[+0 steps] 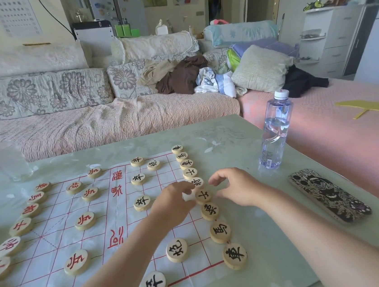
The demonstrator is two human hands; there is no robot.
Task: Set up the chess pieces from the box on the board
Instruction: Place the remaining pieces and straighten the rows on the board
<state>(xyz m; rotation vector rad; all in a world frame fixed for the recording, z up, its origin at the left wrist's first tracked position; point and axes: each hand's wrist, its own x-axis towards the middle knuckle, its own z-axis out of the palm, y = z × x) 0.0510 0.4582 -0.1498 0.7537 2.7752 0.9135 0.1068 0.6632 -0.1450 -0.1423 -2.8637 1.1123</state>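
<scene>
Straightening the black back row on the board (58, 219)

Left hand (174, 201) touches the general disc (198, 181) — pinch or nudge, I cannot tell; right hand (234, 190) hangs loosely curled, empty. Light, stiff wood — probably best pinched by its rim.

A home living room is shown. A long sofa (101, 122) under a pink quilted cover is set behind a low table (230, 134). It is backed by flowered cushions (41, 93) and strewn with crumpled clothes (180, 76). Farther back a fridge (118, 7) dotted with magnets (102, 7) is seen, and white drawers (335, 39) are placed at the right.
</scene>
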